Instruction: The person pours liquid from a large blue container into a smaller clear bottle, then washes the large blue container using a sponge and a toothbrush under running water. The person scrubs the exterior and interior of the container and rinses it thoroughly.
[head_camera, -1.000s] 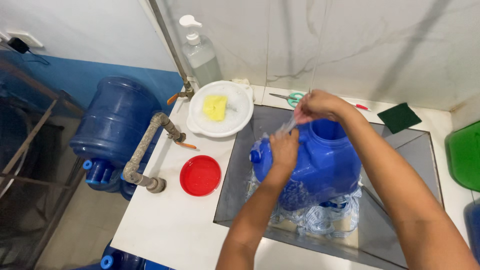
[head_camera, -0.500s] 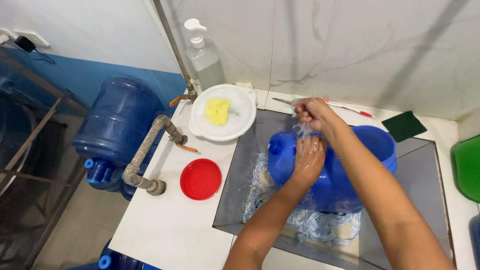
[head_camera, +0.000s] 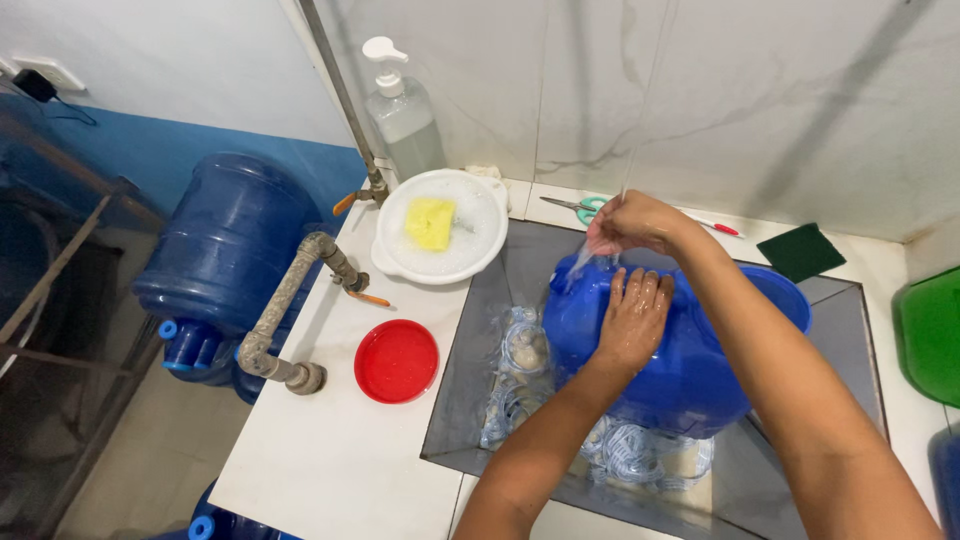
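A blue plastic container (head_camera: 690, 370) lies tilted on its side in the grey sink (head_camera: 470, 400), its open mouth toward the right. My left hand (head_camera: 632, 315) rests flat on the container's upper side, fingers spread and wet. My right hand (head_camera: 637, 222) is at the container's far left edge, under a thin stream of water (head_camera: 627, 185) falling from above. Its fingers are curled together and nothing shows in them. Water splashes off the container just below it.
On the white counter stand a white bowl (head_camera: 480, 250) with a yellow sponge (head_camera: 430, 222), a red lid (head_camera: 397, 360) and a pump bottle (head_camera: 405, 115). Scissors (head_camera: 578, 207) and a green scouring pad (head_camera: 800, 252) lie behind the sink. Clear plastic rings (head_camera: 520, 350) sit in it. A large blue jug (head_camera: 225, 250) stands left.
The blue container has gone from upright, mouth up, to lying on its side with the mouth to the right. My left hand moved from its neck to its flank.
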